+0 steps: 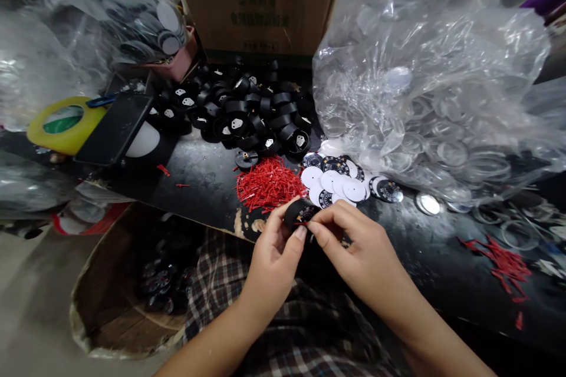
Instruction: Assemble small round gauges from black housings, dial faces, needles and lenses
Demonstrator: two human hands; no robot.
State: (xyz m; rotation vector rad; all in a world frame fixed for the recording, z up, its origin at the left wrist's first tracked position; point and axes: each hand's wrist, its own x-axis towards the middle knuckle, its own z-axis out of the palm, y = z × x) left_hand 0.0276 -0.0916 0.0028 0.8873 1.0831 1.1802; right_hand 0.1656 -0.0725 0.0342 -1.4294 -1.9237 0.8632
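My left hand [277,253] is closed around a round black gauge housing [292,215], held tilted over the table's front edge. A dark printed dial [306,212] shows inside its rim. The fingers of my right hand [356,238] are pinched at the dial's near side, on the end of a thin red pointer [300,223]. Just beyond my hands lies a heap of red pointers [269,184]. To its right are loose dials [340,179], some white side up and some printed side up. Behind them, many black housings [252,109] are piled up.
A plastic bag of clear round covers [442,106] fills the back right. More red pointers [504,262] lie at far right. On the left are yellow tape [64,123] and a phone [115,129]. A cardboard box [265,6] stands behind; a basket [88,306] sits below.
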